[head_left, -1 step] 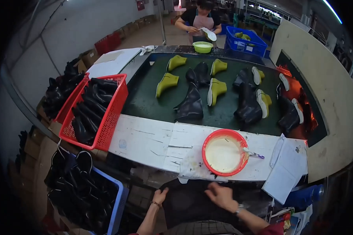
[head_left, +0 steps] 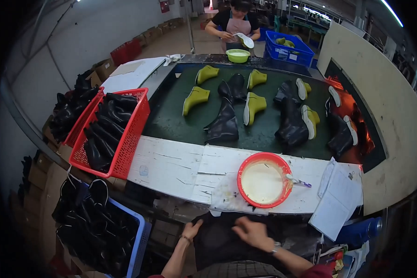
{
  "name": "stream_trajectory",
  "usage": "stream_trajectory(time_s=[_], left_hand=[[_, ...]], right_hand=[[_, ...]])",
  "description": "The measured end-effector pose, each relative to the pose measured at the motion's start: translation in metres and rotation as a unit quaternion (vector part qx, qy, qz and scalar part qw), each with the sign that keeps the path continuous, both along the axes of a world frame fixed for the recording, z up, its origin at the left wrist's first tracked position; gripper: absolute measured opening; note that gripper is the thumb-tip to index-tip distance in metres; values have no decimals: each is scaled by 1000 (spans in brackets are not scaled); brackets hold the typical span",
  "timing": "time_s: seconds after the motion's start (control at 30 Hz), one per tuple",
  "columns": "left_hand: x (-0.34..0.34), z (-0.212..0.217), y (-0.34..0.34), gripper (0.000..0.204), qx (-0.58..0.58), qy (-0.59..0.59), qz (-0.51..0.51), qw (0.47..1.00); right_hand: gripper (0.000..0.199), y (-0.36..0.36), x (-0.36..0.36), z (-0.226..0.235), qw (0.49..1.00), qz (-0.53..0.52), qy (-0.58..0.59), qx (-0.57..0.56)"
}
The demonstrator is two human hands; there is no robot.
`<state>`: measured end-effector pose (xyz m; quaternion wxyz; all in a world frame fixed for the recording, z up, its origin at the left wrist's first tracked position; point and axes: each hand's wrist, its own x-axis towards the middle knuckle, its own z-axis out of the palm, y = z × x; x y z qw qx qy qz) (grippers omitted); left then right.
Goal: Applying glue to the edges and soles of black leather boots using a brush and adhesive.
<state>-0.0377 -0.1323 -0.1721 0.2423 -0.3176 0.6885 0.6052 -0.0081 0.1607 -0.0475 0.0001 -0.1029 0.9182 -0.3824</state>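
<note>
A dark cloth (head_left: 217,238) lies across my lap, below the table's near edge. My left hand (head_left: 190,230) is closed on the left edge of this cloth, with the thumb on top. Over its right part, my right hand (head_left: 255,235) reaches leftward, palm down, with the fingers partly bent and apart and nothing visible in them. Whether its fingertips press on the cloth is hard to see. Just beyond my hands stands a red bowl (head_left: 241,187) of cream-coloured liquid, a brush (head_left: 299,181) resting over its right rim. A stained white rag (head_left: 227,197) lies beside the bowl.
Black boots (head_left: 223,124) and yellow-green shoes (head_left: 255,107) stand on a dark green conveyor belt (head_left: 180,127) that runs into a glowing heater opening (head_left: 352,109) at right. Red baskets (head_left: 133,134) and a blue crate (head_left: 141,243) hold black boots. Opposite, a person (head_left: 234,28) handles a white sole.
My right hand has shifted slightly left over the dark cloth. My left hand keeps its hold on the edge. The whole view has moved a little.
</note>
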Motion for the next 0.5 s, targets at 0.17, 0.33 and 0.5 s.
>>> stream_trajectory(time_s=[0.17,0.33,0.5], left_hand=[[-43,-9,7,67,13,-11,135,991],[-45,-47,-17,85,-62,169,76,981],[-50,-12,-44,99,-34,7,99,995]], right_hand=[[33,13,11,-35,991,80,-71,82],[23,135,42,-74,976,-210,-57,-6],[24,161,51,-27,924,-360,-73,-109]])
